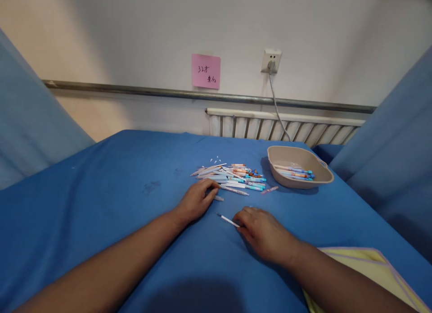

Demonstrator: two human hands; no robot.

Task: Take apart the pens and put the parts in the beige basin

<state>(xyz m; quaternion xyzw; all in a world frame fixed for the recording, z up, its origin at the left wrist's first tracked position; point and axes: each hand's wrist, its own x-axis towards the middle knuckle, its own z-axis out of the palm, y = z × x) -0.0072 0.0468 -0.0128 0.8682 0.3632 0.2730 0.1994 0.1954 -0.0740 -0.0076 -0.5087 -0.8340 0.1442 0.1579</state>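
My left hand (198, 198) is at the near left edge of a pile of pen parts (232, 175), its fingers closed round a greyish pen barrel (219, 198) whose end pokes out past the thumb. Closer to me, my right hand (261, 229) pinches a thin white pen refill (230, 220), its dark tip pointing left. The pile mixes pale barrels, white sticks, turquoise-ended pieces and orange ones. A pinkish pen piece (269, 190) lies apart, right of the pile. Several tiny white tips (216, 160) are scattered behind it.
A beige basin (322, 172) holding several pens (293, 172) stands right of the pile on the blue cloth (111, 191). Yellow fabric (357, 263) lies under my right forearm. Behind are a radiator (256, 124), a metal rail (151, 91) and a plugged-in cable (275, 97). Blue curtains hang at both sides.
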